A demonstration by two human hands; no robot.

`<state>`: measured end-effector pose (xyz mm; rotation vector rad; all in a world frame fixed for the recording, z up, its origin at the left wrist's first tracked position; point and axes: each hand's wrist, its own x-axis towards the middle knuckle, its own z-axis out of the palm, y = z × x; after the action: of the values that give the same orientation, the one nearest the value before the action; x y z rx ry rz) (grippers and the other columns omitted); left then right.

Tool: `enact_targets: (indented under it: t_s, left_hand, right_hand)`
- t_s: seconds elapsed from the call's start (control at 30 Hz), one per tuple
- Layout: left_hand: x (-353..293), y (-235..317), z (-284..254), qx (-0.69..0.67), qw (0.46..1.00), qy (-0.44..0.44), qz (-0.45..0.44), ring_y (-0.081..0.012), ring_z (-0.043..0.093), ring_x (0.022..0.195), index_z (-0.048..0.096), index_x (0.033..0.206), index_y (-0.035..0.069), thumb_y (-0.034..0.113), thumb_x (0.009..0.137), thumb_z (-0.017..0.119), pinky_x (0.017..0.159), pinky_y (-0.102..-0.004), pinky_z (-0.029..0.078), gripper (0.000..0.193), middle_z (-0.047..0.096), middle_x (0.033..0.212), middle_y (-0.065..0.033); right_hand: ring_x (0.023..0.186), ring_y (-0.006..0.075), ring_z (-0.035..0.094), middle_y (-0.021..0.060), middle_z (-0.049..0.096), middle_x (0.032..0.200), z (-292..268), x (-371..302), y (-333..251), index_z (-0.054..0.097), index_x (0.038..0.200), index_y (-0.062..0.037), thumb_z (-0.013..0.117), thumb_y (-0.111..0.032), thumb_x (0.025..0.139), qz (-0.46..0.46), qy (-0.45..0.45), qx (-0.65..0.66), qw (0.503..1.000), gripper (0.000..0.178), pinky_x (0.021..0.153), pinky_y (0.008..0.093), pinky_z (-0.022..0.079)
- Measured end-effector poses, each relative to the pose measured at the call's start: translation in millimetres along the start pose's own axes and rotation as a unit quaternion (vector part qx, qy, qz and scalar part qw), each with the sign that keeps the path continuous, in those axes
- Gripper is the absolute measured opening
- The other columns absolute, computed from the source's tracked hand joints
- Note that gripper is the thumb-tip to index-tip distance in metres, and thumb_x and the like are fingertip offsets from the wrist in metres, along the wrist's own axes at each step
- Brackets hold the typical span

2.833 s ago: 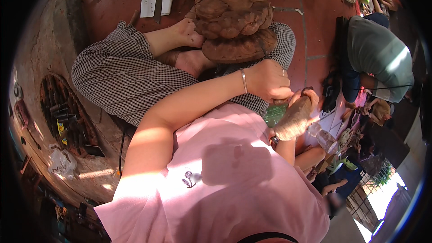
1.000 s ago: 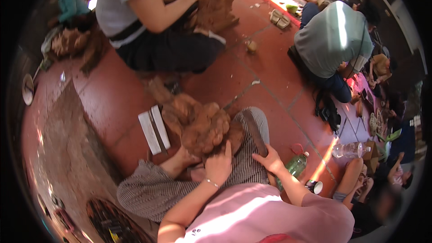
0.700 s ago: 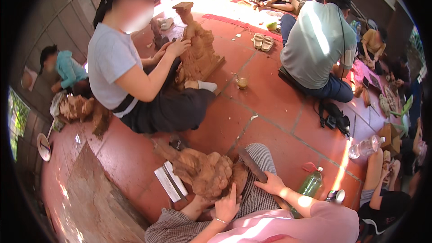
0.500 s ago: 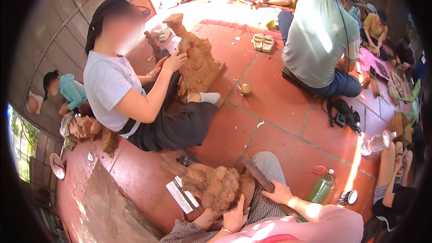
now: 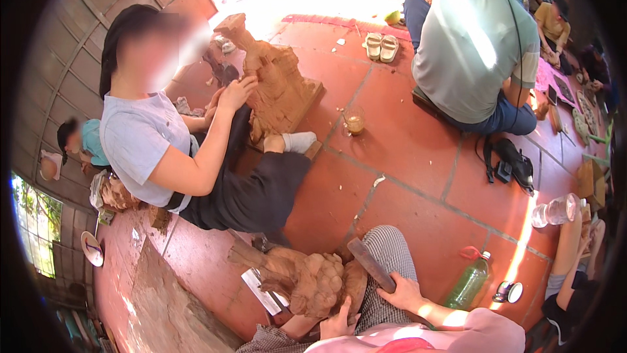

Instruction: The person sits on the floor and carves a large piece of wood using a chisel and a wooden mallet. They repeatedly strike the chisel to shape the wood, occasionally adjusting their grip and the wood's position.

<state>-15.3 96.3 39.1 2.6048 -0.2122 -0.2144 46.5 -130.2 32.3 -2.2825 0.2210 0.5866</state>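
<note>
My right hand is closed around one end of a long, flat brown wooden club, which slants up and left over my checked trouser leg. My left hand lies against the lower edge of a brown carved wooden figure in my lap. Its index finger is stretched out along the wood, and the other fingers are partly hidden. Rounded, bunched shapes cover the carving's near end. White paper sticks out beside the carving on the left.
A seated person at left handles another carving. Another person sits with their back turned. A glass, sandals, a black bag, a green bottle and a wooden slab are on the tiled floor.
The whole view has shifted and tilted slightly. My left hand sits a little lower in the picture, still against the carving. My right hand keeps hold of the club.
</note>
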Motion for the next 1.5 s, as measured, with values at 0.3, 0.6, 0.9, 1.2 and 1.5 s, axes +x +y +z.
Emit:
enact_targets:
  t_s: [0.3,0.6,0.9,1.2,1.5]
  left_hand:
    - [8,5,-3,0.006,1.000,-0.013,-0.019,-0.0371,0.063,0.056,0.051,0.137,0.013,0.034,0.076,0.077,0.057,-0.0454,0.052,0.070,0.061,0.061,-0.0156]
    - [5,11,-9,-0.002,1.000,-0.018,-0.017,-0.0359,0.063,0.053,0.036,0.149,0.016,0.030,0.082,0.071,0.053,-0.0469,0.051,0.077,0.063,0.061,-0.0149]
    - [-13,7,8,-0.035,0.998,0.040,-0.037,-0.0348,0.066,0.065,0.037,0.148,0.010,0.017,0.071,0.072,0.057,-0.0448,0.054,0.085,0.069,0.088,-0.0178]
    - [-13,-6,19,-0.025,0.998,0.050,0.009,-0.0322,0.066,0.060,0.036,0.147,0.003,0.014,0.075,0.062,0.052,-0.0453,0.051,0.077,0.067,0.073,-0.0165]
    - [-6,-11,15,-0.024,0.998,0.019,0.060,-0.0269,0.066,0.053,0.038,0.143,-0.005,0.014,0.079,0.056,0.047,-0.0400,0.052,0.069,0.066,0.062,-0.0121]
  right_hand:
    - [0.078,0.0467,0.066,0.0256,0.068,0.081,6,3,6,0.060,0.108,-0.0070,0.070,-0.050,0.078,-0.033,0.020,-0.022,0.999,0.053,0.070,0.0538,0.052]
    - [0.092,0.0445,0.065,0.0257,0.068,0.093,7,0,5,0.058,0.115,-0.0046,0.067,-0.051,0.080,-0.044,0.032,-0.042,0.998,0.059,0.080,0.0518,0.051]
    - [0.050,0.0164,0.061,0.0112,0.065,0.071,6,4,3,0.058,0.108,-0.0022,0.073,-0.030,0.085,0.017,-0.068,0.114,0.991,0.039,0.054,0.0323,0.051]
    - [0.047,0.0185,0.056,0.0087,0.058,0.065,-1,17,-4,0.053,0.101,-0.0008,0.071,-0.023,0.088,0.116,-0.146,0.223,0.957,0.032,0.044,0.0318,0.048]
    - [0.047,0.0203,0.057,0.0106,0.059,0.066,5,12,-19,0.054,0.102,0.0006,0.069,-0.024,0.089,0.122,-0.119,0.204,0.964,0.032,0.045,0.0323,0.049]
